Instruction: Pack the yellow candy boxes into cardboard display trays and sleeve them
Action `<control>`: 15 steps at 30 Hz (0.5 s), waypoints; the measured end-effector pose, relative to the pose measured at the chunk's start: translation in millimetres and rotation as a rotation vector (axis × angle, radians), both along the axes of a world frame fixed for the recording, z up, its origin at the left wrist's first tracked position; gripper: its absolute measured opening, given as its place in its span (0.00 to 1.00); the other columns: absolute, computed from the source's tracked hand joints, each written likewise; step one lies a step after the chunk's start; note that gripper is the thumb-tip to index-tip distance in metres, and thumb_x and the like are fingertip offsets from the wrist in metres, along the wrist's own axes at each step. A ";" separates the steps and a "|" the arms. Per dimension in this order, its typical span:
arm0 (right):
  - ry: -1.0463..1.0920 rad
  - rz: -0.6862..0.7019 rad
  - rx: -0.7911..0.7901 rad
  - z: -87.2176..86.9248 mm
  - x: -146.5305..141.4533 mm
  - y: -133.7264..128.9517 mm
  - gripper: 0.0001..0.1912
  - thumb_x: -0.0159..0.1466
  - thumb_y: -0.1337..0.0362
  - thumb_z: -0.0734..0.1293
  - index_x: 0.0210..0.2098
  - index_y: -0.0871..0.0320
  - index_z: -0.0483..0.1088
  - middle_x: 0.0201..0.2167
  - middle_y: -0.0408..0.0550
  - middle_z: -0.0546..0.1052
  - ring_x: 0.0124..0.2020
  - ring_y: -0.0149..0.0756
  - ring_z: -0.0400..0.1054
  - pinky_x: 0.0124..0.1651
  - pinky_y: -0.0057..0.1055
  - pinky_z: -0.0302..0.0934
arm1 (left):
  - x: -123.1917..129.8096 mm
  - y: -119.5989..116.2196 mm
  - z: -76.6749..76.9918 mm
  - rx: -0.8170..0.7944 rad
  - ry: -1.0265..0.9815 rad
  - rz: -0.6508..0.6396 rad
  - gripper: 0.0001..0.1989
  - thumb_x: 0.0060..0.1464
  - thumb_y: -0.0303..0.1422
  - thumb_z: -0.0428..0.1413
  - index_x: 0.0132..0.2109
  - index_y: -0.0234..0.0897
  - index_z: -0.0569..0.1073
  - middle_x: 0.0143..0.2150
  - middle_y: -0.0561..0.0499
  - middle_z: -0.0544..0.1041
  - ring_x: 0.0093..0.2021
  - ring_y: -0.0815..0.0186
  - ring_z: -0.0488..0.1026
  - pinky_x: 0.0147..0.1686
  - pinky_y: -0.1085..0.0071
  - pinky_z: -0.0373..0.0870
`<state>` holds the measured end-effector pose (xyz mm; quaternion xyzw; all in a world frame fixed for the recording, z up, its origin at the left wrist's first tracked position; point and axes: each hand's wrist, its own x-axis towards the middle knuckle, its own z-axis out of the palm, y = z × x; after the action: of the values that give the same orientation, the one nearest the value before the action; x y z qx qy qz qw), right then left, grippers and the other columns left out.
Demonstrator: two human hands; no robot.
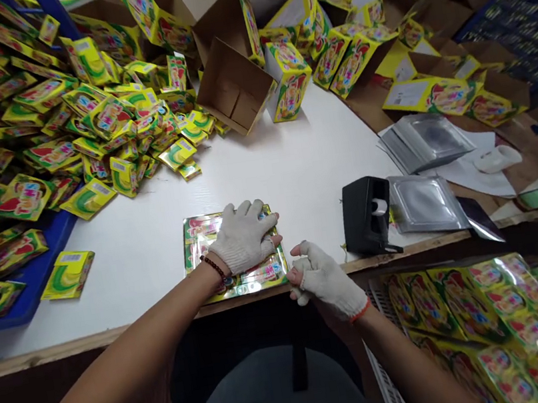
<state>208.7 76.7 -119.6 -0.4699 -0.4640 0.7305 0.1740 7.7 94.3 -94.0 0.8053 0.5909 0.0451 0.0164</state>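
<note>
My left hand (247, 237), in a white knitted glove with bare fingertips, lies flat with fingers spread on a flat pack with a clear plastic cover (267, 276). Colourful printed boxes show through the plastic. The pack rests at the table's front edge. Just off its lower right corner is my right hand (329, 280), gloved the same way. Its fingers are curled in, thumb and fingertips close together; whether something small is between them I cannot make out. To the right stands a black tape dispenser (365, 217) with a roll of tape.
Small yellow-green boxes (109, 117) are heaped at the left, partly in a blue tray (59, 236). Open cardboard cartons (235, 92) stand at the back. Clear plastic covers (425, 201) lie at the right. Below the edge, a white crate (388, 359) sits beside finished-looking packs (522, 305).
</note>
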 end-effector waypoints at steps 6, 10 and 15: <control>0.031 -0.058 -0.163 -13.8 7.0 -16.1 0.31 0.49 0.50 0.75 0.41 0.53 0.54 0.20 0.32 0.71 0.19 0.33 0.73 0.17 0.23 0.65 | 3.6 0.9 -2.7 -0.005 0.026 -0.033 0.30 0.56 0.56 0.52 0.59 0.43 0.71 0.57 0.40 0.68 0.54 0.47 0.64 0.50 0.49 0.57; 0.106 -0.083 -0.203 -27.4 4.0 -24.9 0.30 0.50 0.47 0.74 0.40 0.53 0.54 0.21 0.34 0.72 0.20 0.34 0.74 0.18 0.24 0.66 | 7.3 -1.6 -4.9 -0.002 0.044 -0.009 0.37 0.50 0.62 0.53 0.59 0.43 0.71 0.59 0.38 0.66 0.55 0.44 0.62 0.53 0.46 0.55; 0.040 -0.051 -0.076 -23.9 10.8 -21.0 0.26 0.51 0.47 0.73 0.38 0.54 0.59 0.23 0.39 0.74 0.23 0.35 0.74 0.22 0.28 0.67 | 8.6 -3.2 -1.4 0.007 0.066 -0.022 0.40 0.49 0.63 0.54 0.61 0.42 0.70 0.61 0.37 0.65 0.58 0.43 0.61 0.56 0.46 0.54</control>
<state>219.5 55.7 -143.4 -0.4731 -0.4202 0.7522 0.1836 16.3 91.0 -95.4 0.8129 0.5820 0.0206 -0.0055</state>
